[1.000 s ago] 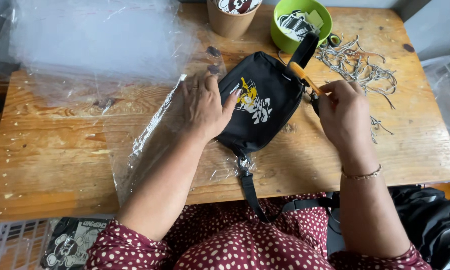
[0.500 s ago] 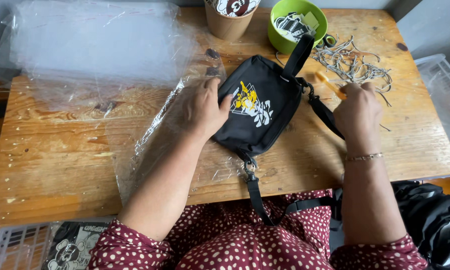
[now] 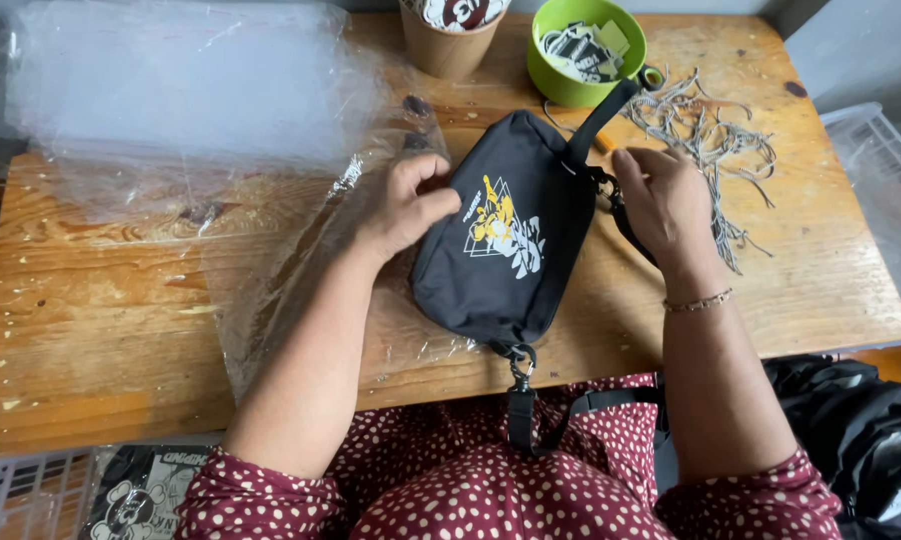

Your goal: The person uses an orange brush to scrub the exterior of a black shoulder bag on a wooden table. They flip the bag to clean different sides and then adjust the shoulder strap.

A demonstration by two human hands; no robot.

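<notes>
1. Step in hand, as I judge it: I'm squaring up the black pouch bag (image 3: 505,240) on the clear plastic sleeve (image 3: 300,270), at table centre.
2. My left hand (image 3: 400,205) sits at the bag's 9 o'clock edge, fingers curled and thumb pressed on the fabric, pinning it rather than lifting it.
3. My right hand (image 3: 665,200) is at the bag's 3 o'clock, fingers bent around the black strap (image 3: 610,190) near its metal clip. I cannot tell how firm the grip is.
4. Next move probably calls for gathering the strap so it doesn't trail. The lower end hangs off the table at 6 o'clock via a swivel hook (image 3: 520,365).
5. Materials: bag is matte woven fabric, soft rounded rectangle, yellow-white print on front. Sleeve is thin, glossy, crinkled.
6. Table (image 3: 100,330) is worn varnished wood.
7. At 12 o'clock: green bowl (image 3: 570,85) of tags, brown paper cup (image 3: 450,45). At 2 o'clock: tangle of grey strings (image 3: 710,140).
</notes>
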